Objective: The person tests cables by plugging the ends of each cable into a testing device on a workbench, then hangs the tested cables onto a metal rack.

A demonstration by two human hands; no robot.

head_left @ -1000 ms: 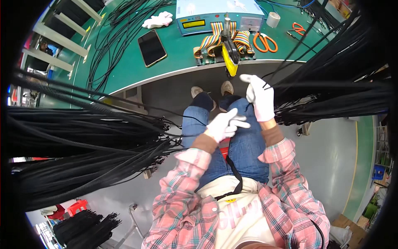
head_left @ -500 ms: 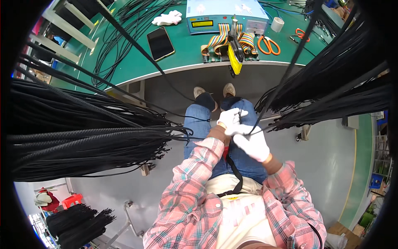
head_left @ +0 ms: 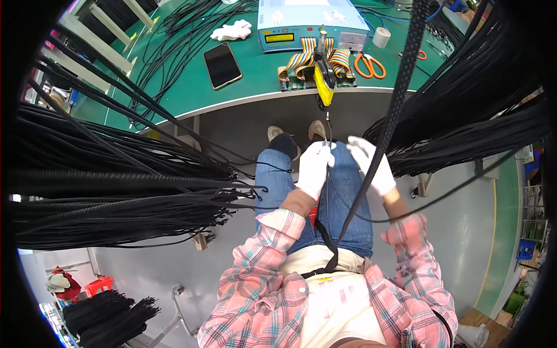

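In white gloves, both my hands are above my knees, below the front edge of the green table. My left hand (head_left: pixel 314 169) pinches a thin dark cable (head_left: pixel 328 131) near its end, and the tip sticks up past the fingers. My right hand (head_left: pixel 376 168) is apart from it on the right, fingers stretched out, with nothing seen in them. A black braided cable (head_left: pixel 386 136) runs down in front of the right hand; whether they touch I cannot tell. Just beyond the cable tip, a yellow and black clamp-like fixture (head_left: pixel 324 84) juts over the table edge.
Bundles of black cables hang at left (head_left: pixel 116 203) and right (head_left: pixel 476 124). On the green table (head_left: pixel 174 95) are a blue tester box (head_left: pixel 313 20) with rainbow ribbon cables (head_left: pixel 299 65), a phone (head_left: pixel 222 65), orange-handled scissors (head_left: pixel 369 66), a white glove (head_left: pixel 232 31) and a white tape roll (head_left: pixel 381 37).
My hands were close together over my lap and have separated. The left has turned upward, holding the cable end toward the table; the right has moved up and to the right.
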